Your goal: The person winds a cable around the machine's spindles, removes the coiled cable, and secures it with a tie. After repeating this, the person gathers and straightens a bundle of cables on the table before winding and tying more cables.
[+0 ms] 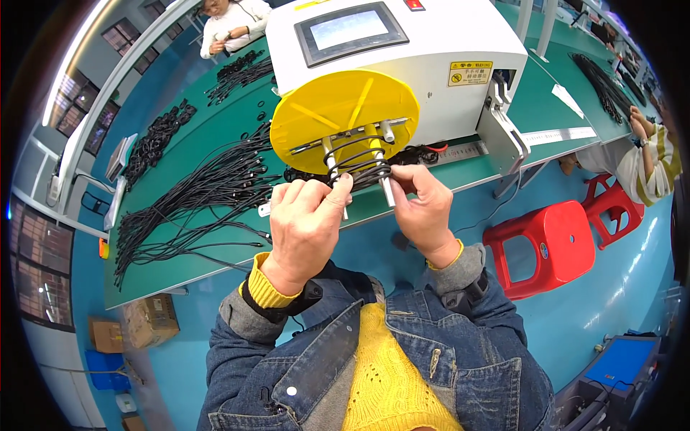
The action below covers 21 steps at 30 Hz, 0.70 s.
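Observation:
A black cable (352,153) is looped several times around two metal posts (387,190) that stick out from the round yellow disc (338,100) of a white winding machine (438,72). My left hand (305,223) is closed at the left post, thumb and curled fingers gripping the coil's near-left side. On the other side, my right hand (425,210) pinches the coil at the right post between thumb and fingers. Where the fingers press, parts of the cable are hidden.
Many loose black cables (194,194) lie on the green table (187,248) to the left. Coiled bundles (158,140) sit farther back. A metal ruler (553,136) runs along the right. Red stools (546,244) stand on the floor. Other people (233,25) work nearby.

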Motion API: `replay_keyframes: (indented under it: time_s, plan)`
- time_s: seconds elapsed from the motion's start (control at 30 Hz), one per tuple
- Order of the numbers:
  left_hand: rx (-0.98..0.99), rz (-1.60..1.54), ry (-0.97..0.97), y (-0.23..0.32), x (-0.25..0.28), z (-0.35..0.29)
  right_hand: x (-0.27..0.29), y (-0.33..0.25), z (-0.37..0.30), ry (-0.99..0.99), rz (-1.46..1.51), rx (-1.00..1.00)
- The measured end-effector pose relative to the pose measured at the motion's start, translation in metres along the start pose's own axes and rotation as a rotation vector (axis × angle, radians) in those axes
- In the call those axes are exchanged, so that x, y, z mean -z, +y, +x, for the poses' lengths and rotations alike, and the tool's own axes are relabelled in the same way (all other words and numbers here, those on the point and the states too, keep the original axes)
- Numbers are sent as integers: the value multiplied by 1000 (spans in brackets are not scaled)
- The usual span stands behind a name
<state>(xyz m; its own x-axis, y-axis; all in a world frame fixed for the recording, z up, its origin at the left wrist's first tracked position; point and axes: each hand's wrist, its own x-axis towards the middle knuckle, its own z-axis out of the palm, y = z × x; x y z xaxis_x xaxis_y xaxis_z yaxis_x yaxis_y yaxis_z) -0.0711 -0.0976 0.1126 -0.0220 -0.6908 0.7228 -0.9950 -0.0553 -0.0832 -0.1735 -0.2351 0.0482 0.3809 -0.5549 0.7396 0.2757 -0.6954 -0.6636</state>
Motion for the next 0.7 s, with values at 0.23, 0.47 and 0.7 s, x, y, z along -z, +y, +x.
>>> replay_keyframes:
  time_s: [0.23, 0.47, 0.7]
  plan:
    - [-38, -3, -21, -5, 2, 5, 9, 3, 7, -168, 512, -367]
    - [-99, -15, -21, -5, 2, 7, 5, 8, -6, -131, 442, -320]
    - [-60, 20, -73, -4, 2, -4, -2, -5, -9, 26, -197, 164]
